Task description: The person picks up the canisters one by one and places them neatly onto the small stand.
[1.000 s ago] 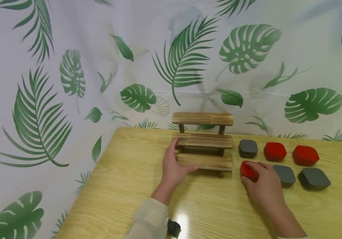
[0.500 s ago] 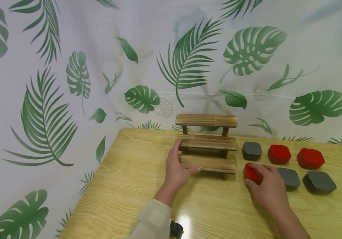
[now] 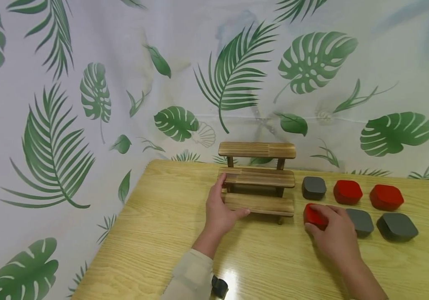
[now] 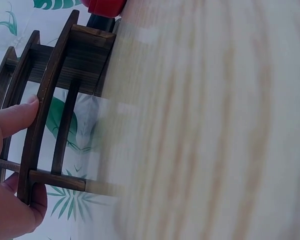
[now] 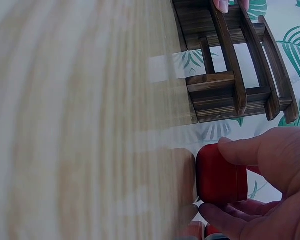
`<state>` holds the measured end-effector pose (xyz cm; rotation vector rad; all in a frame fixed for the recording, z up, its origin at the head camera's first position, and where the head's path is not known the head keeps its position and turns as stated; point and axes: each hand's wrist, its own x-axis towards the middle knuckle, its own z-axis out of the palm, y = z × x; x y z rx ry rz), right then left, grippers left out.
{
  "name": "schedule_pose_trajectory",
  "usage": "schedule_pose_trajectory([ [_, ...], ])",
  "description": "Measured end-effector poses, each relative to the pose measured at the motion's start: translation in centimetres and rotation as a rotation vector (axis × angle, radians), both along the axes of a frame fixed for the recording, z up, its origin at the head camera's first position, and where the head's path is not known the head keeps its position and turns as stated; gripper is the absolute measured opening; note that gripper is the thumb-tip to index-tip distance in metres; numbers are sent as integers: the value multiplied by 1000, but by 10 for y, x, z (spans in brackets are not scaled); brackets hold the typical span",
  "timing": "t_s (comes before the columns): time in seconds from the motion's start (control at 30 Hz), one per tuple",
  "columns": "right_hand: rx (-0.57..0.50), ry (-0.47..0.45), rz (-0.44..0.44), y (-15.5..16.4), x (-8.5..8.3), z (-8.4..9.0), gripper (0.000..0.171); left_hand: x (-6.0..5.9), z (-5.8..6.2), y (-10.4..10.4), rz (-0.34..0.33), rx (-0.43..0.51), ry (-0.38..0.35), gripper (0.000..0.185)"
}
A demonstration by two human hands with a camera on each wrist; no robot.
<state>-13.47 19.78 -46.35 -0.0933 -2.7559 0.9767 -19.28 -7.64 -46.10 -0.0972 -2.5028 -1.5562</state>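
Observation:
A three-tier wooden stand with dark legs stands on the table near the back curtain. At its left end my left hand grips it. In the left wrist view the thumb lies on the front of the lowest board, and fingertips curl behind the board's end. Right of the stand my right hand holds a red rounded-square box. The right wrist view has this red box between thumb and fingers, its base at the tabletop.
Beside the held box are two dark grey boxes, one partly behind my right hand. A back row has a grey box and two red boxes. The leaf-patterned curtain borders the table's back and left edges.
The head view has shifted slightly. Both hands keep their places on the stand and the red box.

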Motion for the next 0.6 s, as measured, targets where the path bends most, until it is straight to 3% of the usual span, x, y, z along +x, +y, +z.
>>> schedule_pose_trajectory([
  [0.37, -27, -38, 2, -5, 1, 0, 50, 2, 4, -7, 37, 17, -51, 116],
  [0.6, -14, -28, -17, 2, 3, 4, 50, -6, 9, -13, -77, 64, -77, 110],
])
